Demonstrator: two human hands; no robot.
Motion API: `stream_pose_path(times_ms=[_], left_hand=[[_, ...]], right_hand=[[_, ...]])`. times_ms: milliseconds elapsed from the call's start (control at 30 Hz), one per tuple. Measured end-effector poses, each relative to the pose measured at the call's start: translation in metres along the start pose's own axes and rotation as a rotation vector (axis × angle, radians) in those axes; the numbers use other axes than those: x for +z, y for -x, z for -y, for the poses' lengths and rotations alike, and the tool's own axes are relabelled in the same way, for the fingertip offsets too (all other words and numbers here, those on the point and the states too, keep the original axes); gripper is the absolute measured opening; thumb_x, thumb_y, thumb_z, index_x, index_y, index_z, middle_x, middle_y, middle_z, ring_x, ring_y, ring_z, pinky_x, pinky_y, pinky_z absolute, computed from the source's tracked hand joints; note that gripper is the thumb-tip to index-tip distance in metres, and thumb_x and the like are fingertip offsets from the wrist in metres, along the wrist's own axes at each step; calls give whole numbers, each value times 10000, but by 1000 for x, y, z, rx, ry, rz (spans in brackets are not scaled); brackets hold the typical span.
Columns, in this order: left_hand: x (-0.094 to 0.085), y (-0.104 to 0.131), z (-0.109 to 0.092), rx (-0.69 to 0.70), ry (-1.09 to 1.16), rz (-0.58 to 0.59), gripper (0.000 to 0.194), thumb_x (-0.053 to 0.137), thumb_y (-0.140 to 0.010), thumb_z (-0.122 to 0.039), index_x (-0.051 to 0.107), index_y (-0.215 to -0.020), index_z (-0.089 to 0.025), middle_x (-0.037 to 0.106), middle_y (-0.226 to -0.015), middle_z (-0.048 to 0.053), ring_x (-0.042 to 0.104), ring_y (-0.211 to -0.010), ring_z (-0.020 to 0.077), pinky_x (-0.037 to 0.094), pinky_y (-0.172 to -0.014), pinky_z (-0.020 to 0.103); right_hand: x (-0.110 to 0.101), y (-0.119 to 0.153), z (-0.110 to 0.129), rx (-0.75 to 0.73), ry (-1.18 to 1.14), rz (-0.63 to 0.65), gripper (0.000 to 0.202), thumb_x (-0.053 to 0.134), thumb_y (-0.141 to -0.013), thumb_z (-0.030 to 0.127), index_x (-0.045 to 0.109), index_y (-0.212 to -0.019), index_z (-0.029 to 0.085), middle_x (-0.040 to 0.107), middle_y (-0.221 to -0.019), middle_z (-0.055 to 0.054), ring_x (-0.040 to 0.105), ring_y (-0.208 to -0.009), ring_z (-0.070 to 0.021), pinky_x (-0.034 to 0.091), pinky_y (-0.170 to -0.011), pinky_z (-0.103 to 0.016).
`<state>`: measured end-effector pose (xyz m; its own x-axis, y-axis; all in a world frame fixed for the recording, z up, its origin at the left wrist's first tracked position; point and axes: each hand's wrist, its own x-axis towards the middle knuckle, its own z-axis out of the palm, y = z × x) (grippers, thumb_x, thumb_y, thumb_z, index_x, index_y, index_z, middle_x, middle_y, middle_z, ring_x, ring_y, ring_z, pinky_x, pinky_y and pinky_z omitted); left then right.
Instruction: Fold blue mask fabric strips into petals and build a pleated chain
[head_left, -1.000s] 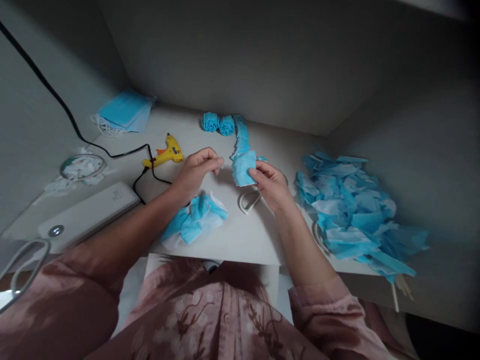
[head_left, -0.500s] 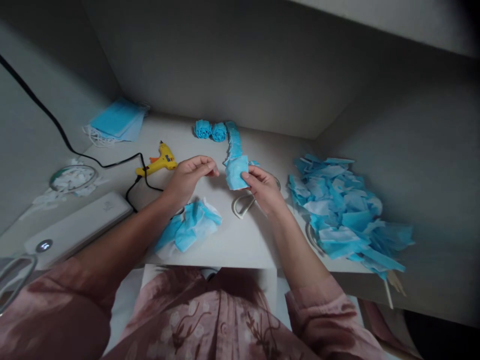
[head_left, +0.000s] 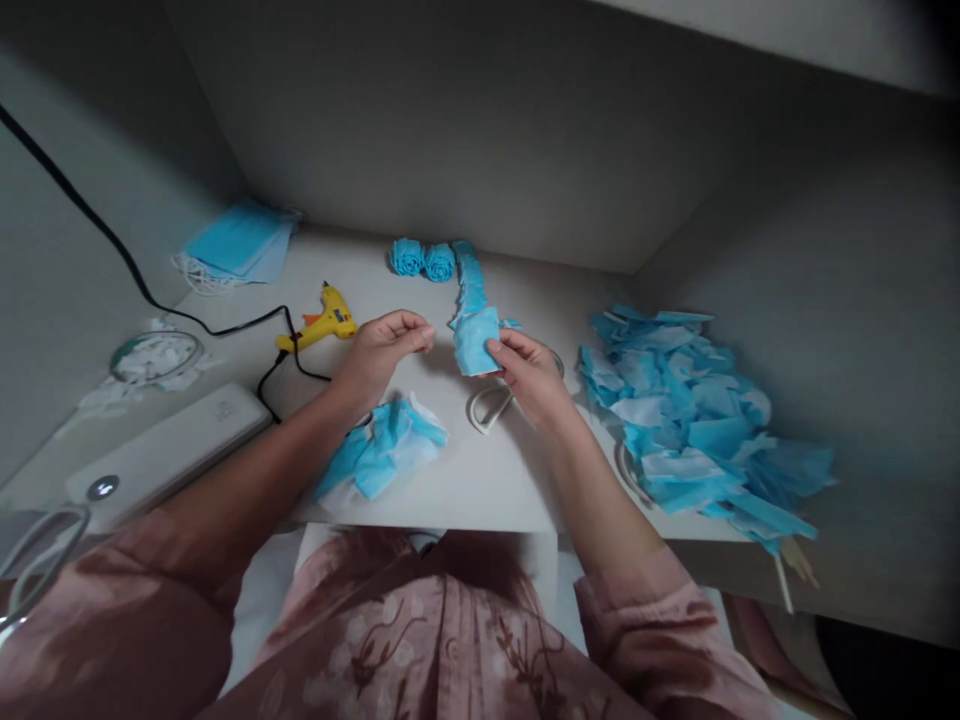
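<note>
My right hand (head_left: 531,375) pinches a small piece of blue mask fabric (head_left: 474,341) between thumb and fingers. The piece looks roughly square with slightly crinkled edges. To its left, my left hand (head_left: 390,350) hovers apart from it with thumb and fingertips pressed together; whatever may be between them is hidden or too small to see. Behind the held piece a row of overlapping blue fabric pieces (head_left: 470,277) runs back along the desk. Two rolled blue fabric roses (head_left: 423,260) sit beside that row. Scissors (head_left: 487,407) with pale handles lie partly under my right hand.
A yellow glue gun (head_left: 322,322) with a black cord lies left. Face masks (head_left: 238,240) are stacked at back left. White scraps (head_left: 157,355), a white power device (head_left: 172,440) and crumpled blue fabric (head_left: 386,447) are nearer. A large heap of blue pieces (head_left: 697,420) spreads right.
The whole view has shifted slightly. Both hands keep nearly the same pose, the right still pinching the blue piece and the left still closed at the fingertips.
</note>
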<state>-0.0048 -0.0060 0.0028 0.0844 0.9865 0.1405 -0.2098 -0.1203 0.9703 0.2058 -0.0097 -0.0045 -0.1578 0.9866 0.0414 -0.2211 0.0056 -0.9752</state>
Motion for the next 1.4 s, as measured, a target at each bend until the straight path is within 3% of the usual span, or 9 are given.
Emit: stream_pose_path(times_ms=[267, 533, 733, 900, 1067, 1133, 1200, 1300, 1400], left_hand=[[3, 2, -1, -31, 26, 44, 237, 776, -782, -401, 770, -861, -177, 771, -901, 59, 661, -873, 171, 483, -901, 321], [-3, -2, 8, -29, 39, 61, 353, 785, -765, -395, 781, -1044, -178, 782, -968, 69, 657, -843, 157, 491, -877, 328], [-2, -3, 8, -31, 19, -21, 269, 808, -703, -331, 744, -903, -163, 762, -828, 43, 656, -758, 141, 499, -802, 300], [1, -3, 5, -39, 51, -9, 271, 806, -690, -336, 701, -870, -162, 743, -794, 28, 646, -724, 127, 487, -757, 279], [2, -2, 4, -38, 75, -24, 269, 806, -693, -344, 695, -858, -163, 719, -763, 14, 604, -685, 112, 467, -720, 266], [2, -1, 3, -35, 74, -22, 258, 799, -707, -366, 699, -835, -165, 697, -740, 11, 588, -685, 115, 457, -711, 267], [3, 0, 1, -32, 66, -7, 240, 788, -726, -375, 712, -815, -166, 681, -734, 13, 574, -690, 116, 445, -706, 267], [5, 3, -1, -52, 71, 11, 221, 781, -734, -366, 741, -815, -165, 665, -719, 16, 563, -690, 120, 429, -695, 269], [6, 4, -3, -93, 92, 31, 219, 752, -743, -361, 755, -824, -158, 668, -717, 31, 570, -692, 135, 423, -684, 281]], right_hand=[[-2, 0, -1, -11, 8, -1, 286, 842, -703, 471, 775, -842, 230, 692, -758, 15, 611, -697, -122, 532, -650, -249], [-3, 0, -1, -14, 19, -16, 283, 831, -710, 477, 776, -846, 235, 693, -778, 10, 615, -710, -127, 537, -659, -257], [-3, -1, -2, -16, 9, -21, 285, 830, -713, 473, 778, -863, 236, 702, -796, 8, 624, -717, -128, 539, -650, -255], [-3, -1, -2, -19, -6, -11, 256, 829, -727, 451, 776, -855, 236, 704, -781, 15, 625, -700, -120, 539, -637, -242], [-1, -2, 1, 14, 27, -19, 394, 815, -692, 582, 729, -798, 212, 684, -714, 3, 610, -631, -131, 518, -583, -256], [-2, -2, 0, 78, 134, -20, 489, 713, -746, 692, 687, -730, 204, 668, -637, -18, 600, -567, -141, 476, -535, -264], [-5, -2, -1, 71, 382, -22, 542, 591, -827, 730, 674, -708, 208, 666, -596, -34, 599, -543, -152, 437, -534, -274], [-8, -2, -3, -127, 834, -72, 371, 641, -863, 587, 749, -899, 234, 716, -692, -40, 633, -653, -189, 447, -655, -312], [-8, -1, -1, -318, 926, -104, 359, 706, -831, 379, 724, -1172, 271, 761, -977, -52, 658, -848, -215, 471, -760, -338]])
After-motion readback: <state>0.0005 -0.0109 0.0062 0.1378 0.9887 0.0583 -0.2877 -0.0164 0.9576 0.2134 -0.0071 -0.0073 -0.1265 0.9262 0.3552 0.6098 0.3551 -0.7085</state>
